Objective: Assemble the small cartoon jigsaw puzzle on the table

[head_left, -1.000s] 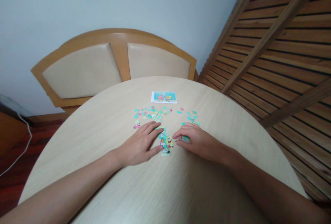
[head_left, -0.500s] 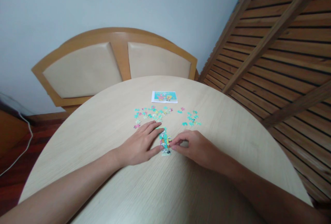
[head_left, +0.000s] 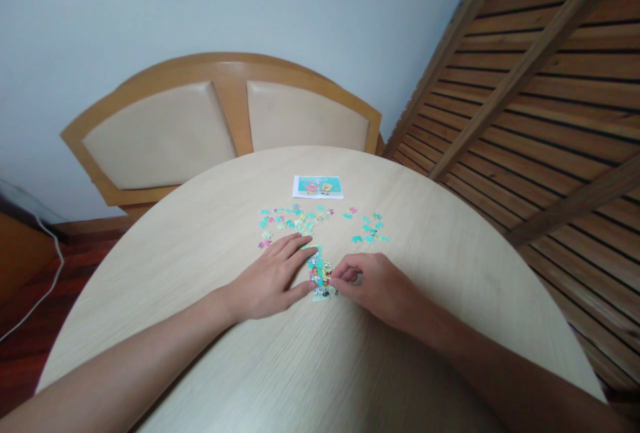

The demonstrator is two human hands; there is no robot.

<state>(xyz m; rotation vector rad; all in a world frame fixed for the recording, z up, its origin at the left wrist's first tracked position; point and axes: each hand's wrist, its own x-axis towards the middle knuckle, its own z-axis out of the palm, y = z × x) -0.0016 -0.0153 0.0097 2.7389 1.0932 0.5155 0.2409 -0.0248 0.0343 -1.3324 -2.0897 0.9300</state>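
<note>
A partly joined jigsaw puzzle [head_left: 317, 273] lies flat on the table, showing a pale long-faced figure and a yellow square cartoon figure on turquoise. My left hand [head_left: 273, 276] rests along its left side, fingers spread, with forefinger and thumb tips on the edge. At the right edge my right hand [head_left: 367, 279] is closed in a pinch on a small puzzle piece [head_left: 336, 291], mostly covered by the fingers. The piece touches the joined part beside the yellow figure; whether it is locked in, I cannot tell.
Beyond my hands lie loose puzzle pieces [head_left: 300, 219] and a smaller group [head_left: 371, 229] to the right. Behind them is a reference picture card [head_left: 318, 187]. The round wooden table [head_left: 225, 366] has a padded chair [head_left: 165, 133] at its far side and a slatted wooden panel [head_left: 525, 86] at right.
The fingertips of my right hand have shifted slightly, and more of the yellow figure and a dark foot now show at the puzzle's right edge. My left hand stays in place.
</note>
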